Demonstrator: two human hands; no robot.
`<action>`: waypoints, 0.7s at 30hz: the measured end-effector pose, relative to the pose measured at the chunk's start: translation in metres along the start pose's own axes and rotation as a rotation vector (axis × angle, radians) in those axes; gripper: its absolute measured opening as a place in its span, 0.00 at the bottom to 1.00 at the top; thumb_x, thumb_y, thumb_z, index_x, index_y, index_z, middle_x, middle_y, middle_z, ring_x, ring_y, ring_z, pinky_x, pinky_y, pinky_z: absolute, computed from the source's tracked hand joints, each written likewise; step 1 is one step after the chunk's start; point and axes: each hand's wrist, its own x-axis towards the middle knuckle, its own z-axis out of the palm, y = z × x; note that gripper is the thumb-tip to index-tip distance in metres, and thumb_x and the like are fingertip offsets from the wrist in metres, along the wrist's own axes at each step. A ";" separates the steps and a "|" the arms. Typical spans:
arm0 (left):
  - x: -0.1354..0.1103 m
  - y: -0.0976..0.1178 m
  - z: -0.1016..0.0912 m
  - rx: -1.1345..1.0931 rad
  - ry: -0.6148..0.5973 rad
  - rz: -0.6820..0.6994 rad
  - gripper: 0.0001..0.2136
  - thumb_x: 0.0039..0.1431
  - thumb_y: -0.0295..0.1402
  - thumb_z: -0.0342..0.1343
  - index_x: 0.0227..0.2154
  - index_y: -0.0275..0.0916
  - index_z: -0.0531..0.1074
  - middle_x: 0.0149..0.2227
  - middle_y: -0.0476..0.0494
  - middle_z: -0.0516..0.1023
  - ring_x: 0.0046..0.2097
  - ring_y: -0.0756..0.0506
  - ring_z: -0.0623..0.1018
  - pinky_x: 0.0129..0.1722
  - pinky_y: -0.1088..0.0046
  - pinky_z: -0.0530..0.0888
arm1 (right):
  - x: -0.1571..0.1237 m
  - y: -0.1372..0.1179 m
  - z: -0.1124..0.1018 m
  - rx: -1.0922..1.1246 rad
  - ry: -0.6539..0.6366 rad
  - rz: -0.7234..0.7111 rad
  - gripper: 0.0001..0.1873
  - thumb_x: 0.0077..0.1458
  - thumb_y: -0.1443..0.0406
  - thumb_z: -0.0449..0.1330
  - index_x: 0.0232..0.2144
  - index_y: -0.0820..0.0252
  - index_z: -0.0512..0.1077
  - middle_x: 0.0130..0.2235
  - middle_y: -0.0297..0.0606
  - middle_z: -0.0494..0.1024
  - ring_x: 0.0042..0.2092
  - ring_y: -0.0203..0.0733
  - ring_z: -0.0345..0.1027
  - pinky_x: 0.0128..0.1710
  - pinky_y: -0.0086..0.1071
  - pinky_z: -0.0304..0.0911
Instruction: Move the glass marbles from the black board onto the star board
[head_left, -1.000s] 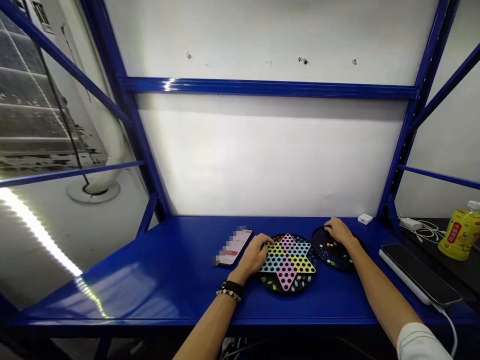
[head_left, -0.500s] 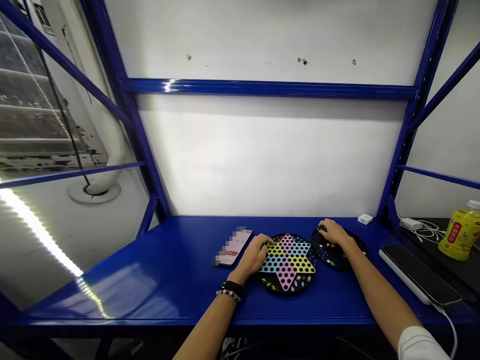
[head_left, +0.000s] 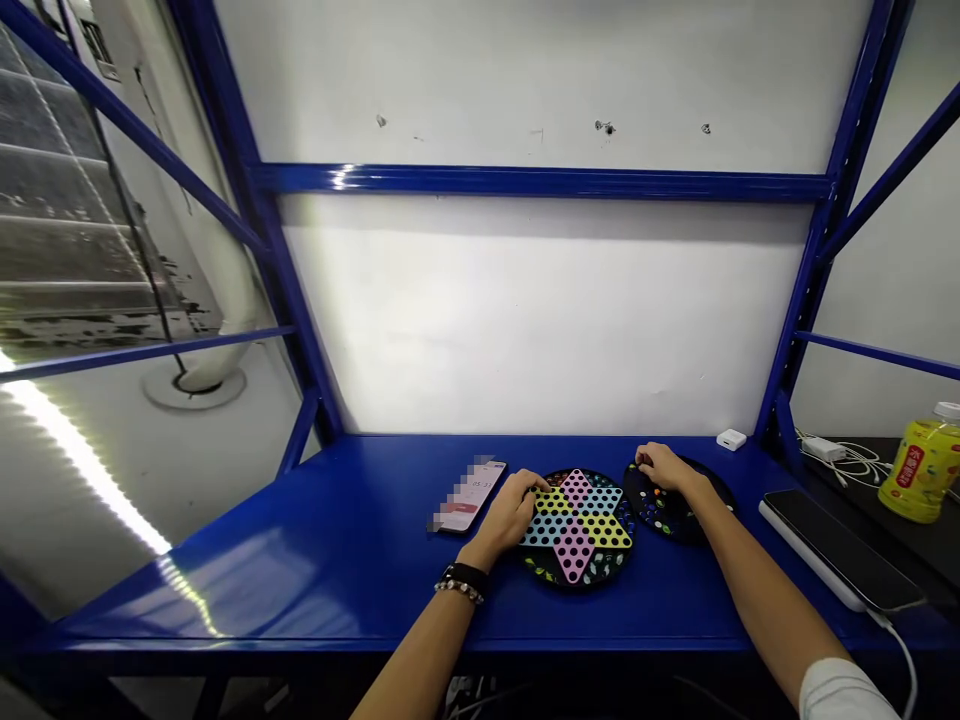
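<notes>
A round Chinese checkers board [head_left: 574, 552] with a six-pointed star of pink, yellow and blue holes lies on the blue table. My left hand [head_left: 514, 508] rests on its upper left edge, fingers stretched over the yellow point. Right of it is a black round tray [head_left: 637, 495] with several small coloured pieces in it. My right hand [head_left: 664, 466] is at the tray's far left edge, its fingers pinched together. Whatever sits between those fingertips is too small to make out.
A phone [head_left: 472, 497] lies left of the board. Another phone on a white block [head_left: 832, 550] with a cable lies to the right. A small white case [head_left: 730, 439] sits near the back wall. A yellow bottle [head_left: 921, 465] stands on the dark surface at far right.
My right hand has shifted slightly, its fingers drawing closer together at the tray's far edge. My left hand stays on the board.
</notes>
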 end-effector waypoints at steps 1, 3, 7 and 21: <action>0.000 0.001 0.000 0.000 0.002 -0.002 0.15 0.55 0.24 0.42 0.36 0.41 0.73 0.41 0.44 0.77 0.47 0.43 0.75 0.53 0.62 0.70 | 0.000 0.001 0.000 0.008 -0.008 -0.002 0.08 0.58 0.69 0.57 0.39 0.60 0.75 0.43 0.43 0.75 0.41 0.40 0.69 0.39 0.30 0.62; 0.000 0.002 0.000 -0.002 0.006 0.000 0.15 0.55 0.24 0.42 0.36 0.40 0.73 0.41 0.44 0.77 0.47 0.43 0.75 0.53 0.62 0.70 | -0.001 0.000 0.000 0.028 -0.019 -0.006 0.09 0.58 0.68 0.57 0.41 0.60 0.75 0.45 0.44 0.75 0.41 0.40 0.70 0.39 0.30 0.62; -0.001 0.002 -0.001 -0.002 0.002 0.001 0.15 0.55 0.24 0.42 0.36 0.40 0.74 0.41 0.44 0.77 0.47 0.43 0.75 0.53 0.62 0.70 | -0.002 -0.005 0.004 0.070 -0.050 -0.014 0.10 0.57 0.70 0.56 0.40 0.62 0.76 0.41 0.43 0.77 0.37 0.39 0.70 0.37 0.29 0.62; -0.001 -0.002 0.000 -0.007 -0.012 -0.011 0.15 0.56 0.24 0.42 0.37 0.41 0.73 0.43 0.44 0.77 0.47 0.44 0.74 0.54 0.61 0.70 | -0.035 -0.044 -0.020 0.188 -0.121 -0.123 0.10 0.53 0.67 0.59 0.36 0.61 0.79 0.36 0.40 0.80 0.36 0.40 0.72 0.36 0.29 0.64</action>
